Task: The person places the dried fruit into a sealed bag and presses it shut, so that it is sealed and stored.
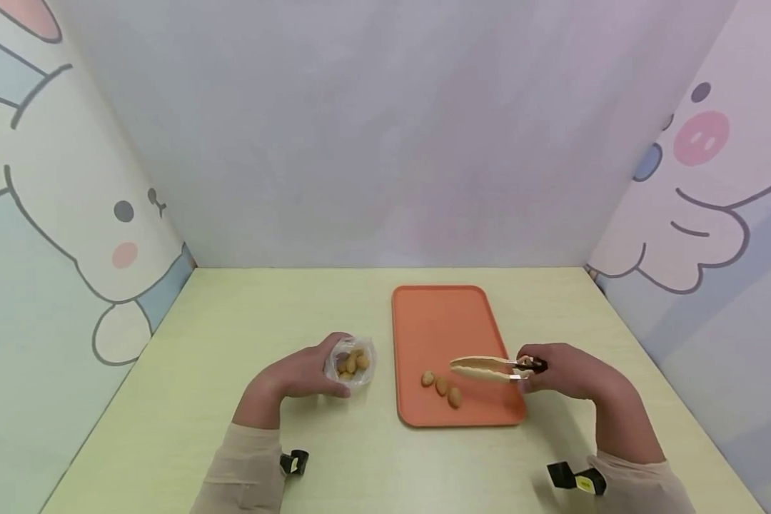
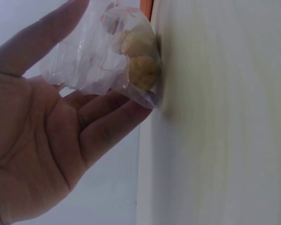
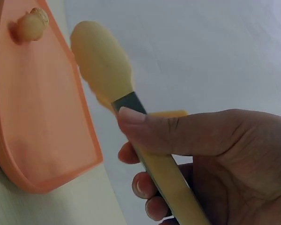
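My left hand (image 1: 305, 370) holds a clear plastic bag (image 1: 370, 351), thumb on one side and fingers on the other. Inside the open-mouthed bag lie several small brown nut-like pieces (image 2: 144, 72), low against the table in the left wrist view. My right hand (image 1: 562, 371) grips kitchen tongs (image 3: 103, 63) with pale yellow scalloped tips and metal arms, thumb pressed on one arm. The tongs reach leftward above an orange tray (image 1: 440, 321), their tips slightly apart with nothing between them. Three brown pieces (image 1: 441, 386) lie in a slanting row on the tray's near part.
The tray has a low raised rim and stands right of the bag on a pale yellow table (image 1: 283, 307). A plain grey wall (image 1: 385, 143) closes off the back. Cartoon-printed panels (image 1: 713, 214) flank both sides. Black straps with small mounts sit on both wrists.
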The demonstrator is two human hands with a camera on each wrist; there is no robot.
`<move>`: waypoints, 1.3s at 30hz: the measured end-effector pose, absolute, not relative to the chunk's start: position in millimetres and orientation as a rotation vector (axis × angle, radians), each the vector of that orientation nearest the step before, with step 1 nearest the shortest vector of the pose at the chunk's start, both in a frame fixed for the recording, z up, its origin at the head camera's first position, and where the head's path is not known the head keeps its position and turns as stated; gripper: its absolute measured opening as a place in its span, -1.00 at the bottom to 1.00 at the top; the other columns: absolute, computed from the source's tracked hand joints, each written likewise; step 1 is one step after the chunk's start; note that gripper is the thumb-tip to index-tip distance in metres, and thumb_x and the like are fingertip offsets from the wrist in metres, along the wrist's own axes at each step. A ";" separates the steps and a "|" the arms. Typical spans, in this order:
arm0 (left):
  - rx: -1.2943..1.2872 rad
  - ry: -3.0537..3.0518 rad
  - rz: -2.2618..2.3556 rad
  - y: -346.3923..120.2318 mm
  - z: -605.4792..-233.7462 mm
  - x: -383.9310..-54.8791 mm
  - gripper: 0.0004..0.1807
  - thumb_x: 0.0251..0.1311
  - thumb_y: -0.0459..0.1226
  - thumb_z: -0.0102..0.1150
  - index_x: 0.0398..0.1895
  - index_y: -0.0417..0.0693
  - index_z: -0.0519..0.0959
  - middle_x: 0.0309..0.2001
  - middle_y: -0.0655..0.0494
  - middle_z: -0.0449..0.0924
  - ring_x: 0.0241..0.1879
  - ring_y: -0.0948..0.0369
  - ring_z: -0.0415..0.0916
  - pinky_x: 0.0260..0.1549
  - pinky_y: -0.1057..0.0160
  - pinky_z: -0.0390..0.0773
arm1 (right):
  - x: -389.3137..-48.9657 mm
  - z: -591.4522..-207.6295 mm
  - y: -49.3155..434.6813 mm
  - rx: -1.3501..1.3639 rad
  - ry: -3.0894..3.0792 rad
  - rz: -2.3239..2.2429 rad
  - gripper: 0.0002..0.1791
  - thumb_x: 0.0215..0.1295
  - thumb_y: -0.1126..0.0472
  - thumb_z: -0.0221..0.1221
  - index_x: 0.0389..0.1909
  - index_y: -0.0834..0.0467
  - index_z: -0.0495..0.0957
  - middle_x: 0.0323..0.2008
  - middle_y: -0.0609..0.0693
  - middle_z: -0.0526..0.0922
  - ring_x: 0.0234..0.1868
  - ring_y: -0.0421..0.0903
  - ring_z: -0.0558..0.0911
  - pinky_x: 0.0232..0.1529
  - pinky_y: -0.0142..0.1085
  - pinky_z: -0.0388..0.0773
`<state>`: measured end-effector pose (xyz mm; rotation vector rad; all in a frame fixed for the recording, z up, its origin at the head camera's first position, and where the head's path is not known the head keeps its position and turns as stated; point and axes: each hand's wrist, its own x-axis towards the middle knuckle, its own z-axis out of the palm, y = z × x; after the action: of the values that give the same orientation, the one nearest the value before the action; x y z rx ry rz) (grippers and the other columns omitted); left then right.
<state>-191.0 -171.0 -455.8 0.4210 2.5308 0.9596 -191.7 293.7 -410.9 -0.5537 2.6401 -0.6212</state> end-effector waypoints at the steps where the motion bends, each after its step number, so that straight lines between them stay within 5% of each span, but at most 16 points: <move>1: 0.422 2.532 0.959 -171.1 -455.2 -191.4 0.01 -0.08 0.04 0.51 0.43 0.33 0.11 0.00 0.10 0.47 -0.08 0.17 0.41 -0.03 0.02 0.41 | -191.3 -409.9 293.8 -0.533 2.640 -0.620 -0.70 0.12 -0.08 0.35 -0.24 -0.05 0.52 -0.41 -0.13 0.50 -0.38 -0.18 0.44 -0.36 -0.24 0.34; 11: 0.409 2.522 0.970 -171.1 -452.6 -192.0 0.01 -0.07 0.02 0.51 0.43 0.33 0.11 0.04 0.10 0.46 -0.05 0.17 0.41 0.00 0.01 0.40 | -183.1 -402.8 304.2 -0.449 2.517 -0.631 -0.59 -0.03 0.00 0.45 -0.26 0.05 0.49 -0.52 -0.10 0.39 -0.50 -0.21 0.33 -0.46 -0.28 0.22; 28: 0.405 2.504 0.983 -171.0 -453.9 -190.9 0.01 -0.07 0.01 0.51 0.44 0.33 0.10 0.03 0.10 0.46 -0.06 0.17 0.40 -0.02 0.03 0.40 | -179.2 -407.6 301.3 -0.368 2.499 -0.572 -0.66 -0.18 0.22 0.43 -0.40 0.10 0.47 -0.44 -0.05 0.45 -0.37 -0.08 0.39 -0.38 -0.17 0.25; 39: 0.411 2.500 0.987 -170.8 -454.0 -190.7 0.01 -0.07 0.02 0.51 0.44 0.31 0.10 0.03 0.10 0.45 -0.06 0.17 0.40 -0.03 0.04 0.39 | -183.9 -406.1 301.8 -0.529 2.543 -0.581 -0.69 0.02 0.00 0.41 -0.39 -0.01 0.45 -0.49 -0.14 0.38 -0.47 -0.24 0.33 -0.41 -0.29 0.23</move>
<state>-190.7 -170.8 -454.0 0.4108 2.4995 0.9866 -183.9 301.8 -406.1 -0.5292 2.5426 -0.5813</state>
